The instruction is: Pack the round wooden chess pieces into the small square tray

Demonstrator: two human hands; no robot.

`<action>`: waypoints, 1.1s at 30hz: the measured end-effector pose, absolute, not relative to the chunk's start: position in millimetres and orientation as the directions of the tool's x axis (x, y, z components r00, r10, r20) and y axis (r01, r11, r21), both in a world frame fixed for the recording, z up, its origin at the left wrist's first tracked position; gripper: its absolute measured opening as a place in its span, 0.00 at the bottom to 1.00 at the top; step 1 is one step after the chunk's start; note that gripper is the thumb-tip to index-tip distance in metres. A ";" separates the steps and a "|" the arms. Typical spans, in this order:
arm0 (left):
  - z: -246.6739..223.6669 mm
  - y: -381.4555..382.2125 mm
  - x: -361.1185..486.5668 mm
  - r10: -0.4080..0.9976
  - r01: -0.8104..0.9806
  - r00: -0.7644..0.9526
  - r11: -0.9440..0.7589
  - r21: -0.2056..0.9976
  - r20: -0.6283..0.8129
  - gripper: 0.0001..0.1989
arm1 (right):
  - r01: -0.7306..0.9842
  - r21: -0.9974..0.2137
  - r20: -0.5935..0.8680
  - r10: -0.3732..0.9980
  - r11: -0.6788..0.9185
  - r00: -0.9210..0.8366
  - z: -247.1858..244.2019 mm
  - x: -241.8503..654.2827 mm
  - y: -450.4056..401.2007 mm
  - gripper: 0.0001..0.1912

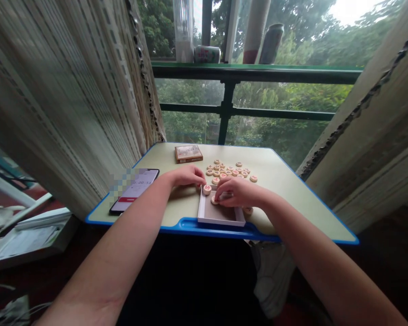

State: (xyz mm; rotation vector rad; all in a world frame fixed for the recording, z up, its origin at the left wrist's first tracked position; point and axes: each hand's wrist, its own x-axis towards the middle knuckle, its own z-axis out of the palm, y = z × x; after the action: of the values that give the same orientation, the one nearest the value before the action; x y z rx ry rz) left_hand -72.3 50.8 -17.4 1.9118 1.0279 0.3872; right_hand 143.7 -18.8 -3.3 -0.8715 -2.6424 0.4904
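Observation:
My right hand (237, 192) reaches over a shallow white open box (221, 220), its fingers pinching a round wooden Chinese chess piece (214, 200) low inside it. At the box's far left corner sits another piece with a red character (207, 189). My left hand (188, 175) is beside that corner, fingers curled together and fingertips right by the red-marked piece. Whether they grip anything is hidden. Beyond the hands lies a loose cluster of several chess pieces (229, 172). One more piece (248, 211) rests just right of the box, partly under my right wrist.
A flat brown box lid (189, 154) lies at the table's back left. A phone with a running timer (136, 190) lies by my left forearm. The small table (302, 213) has a blue rim. Curtains flank it; cans (207, 54) stand on the window ledge.

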 end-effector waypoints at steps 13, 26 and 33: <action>-18.3 50.5 -70.0 0.791 0.521 0.583 -0.187 0.833 -0.187 0.09 | 0.586 -0.372 0.190 0.677 0.720 -0.711 -7.3 143.5 -15.0 0.06; -18.2 50.2 -71.9 0.778 0.534 0.595 -0.194 0.823 -0.203 0.12 | 0.614 -0.337 0.182 0.690 0.713 -0.701 -3.1 136.5 -21.7 0.08; -17.7 52.8 -72.2 0.760 0.537 0.621 -0.235 0.810 -0.191 0.12 | 0.579 -0.314 0.162 0.644 0.752 -0.748 -6.6 133.5 -18.3 0.06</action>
State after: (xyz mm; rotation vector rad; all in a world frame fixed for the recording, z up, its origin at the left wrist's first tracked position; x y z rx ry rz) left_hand -72.2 52.8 -17.7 1.9141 1.0295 0.3016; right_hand 133.5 -18.3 -6.6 -0.9580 -2.6913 0.3566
